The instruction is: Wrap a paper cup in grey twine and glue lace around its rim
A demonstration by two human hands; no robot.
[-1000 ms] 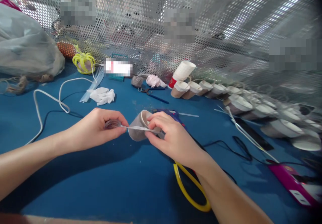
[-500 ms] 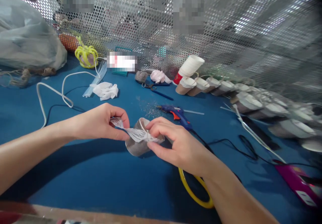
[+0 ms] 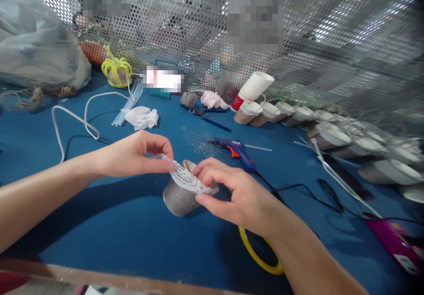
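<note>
A small cup wrapped in grey-brown material (image 3: 180,200) lies tilted on the blue table before me. Across its rim side stretches a strip of white lace (image 3: 187,178). My left hand (image 3: 150,153) pinches one end of the lace between thumb and fingers, just above the cup's left side. At the right side of the rim, my right hand (image 3: 228,189) is closed on the lace and the cup edge, its fingertips partly hiding both. Behind the right hand lies a blue glue gun (image 3: 233,149) with a glue stick in it. Yellow scissor handles (image 3: 255,253) show beneath my right forearm.
Wrapped cups with handles (image 3: 248,111) line the right side, beside stacked paper cups (image 3: 255,86). Pliers (image 3: 212,119), crumpled white fabric (image 3: 142,117) and a white cable (image 3: 88,109) lie further back. A magenta power strip (image 3: 394,242) sits at right. A perforated metal screen (image 3: 192,34) rises behind.
The lace, twisted and narrow before, now lies spread more openly across the cup. My left hand has moved slightly right and up with its end. The view has shifted slightly.
</note>
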